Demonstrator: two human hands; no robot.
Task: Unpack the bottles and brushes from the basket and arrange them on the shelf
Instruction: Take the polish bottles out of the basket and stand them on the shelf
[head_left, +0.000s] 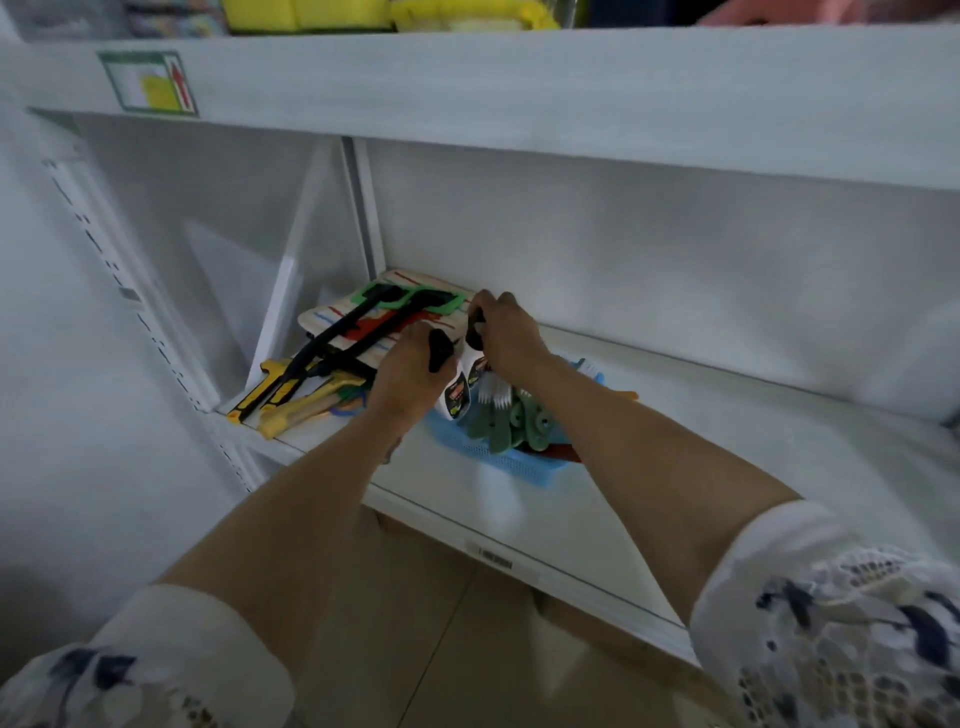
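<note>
Both my hands over blue basket (511, 460) on shelf (675, 415): left hand (410, 371) grips one black-capped bottle (453, 387), right hand (501, 332) grips another bottle (475, 358); brushes (514, 415) in basket

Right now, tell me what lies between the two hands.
In the head view, two white bottles with black tops stand between the left hand and right hand, each hand gripping one.

bottles (457, 387): two, white, black-capped | brushes (511, 415): in blue basket (511, 465) | on shelf (649, 467)
</note>
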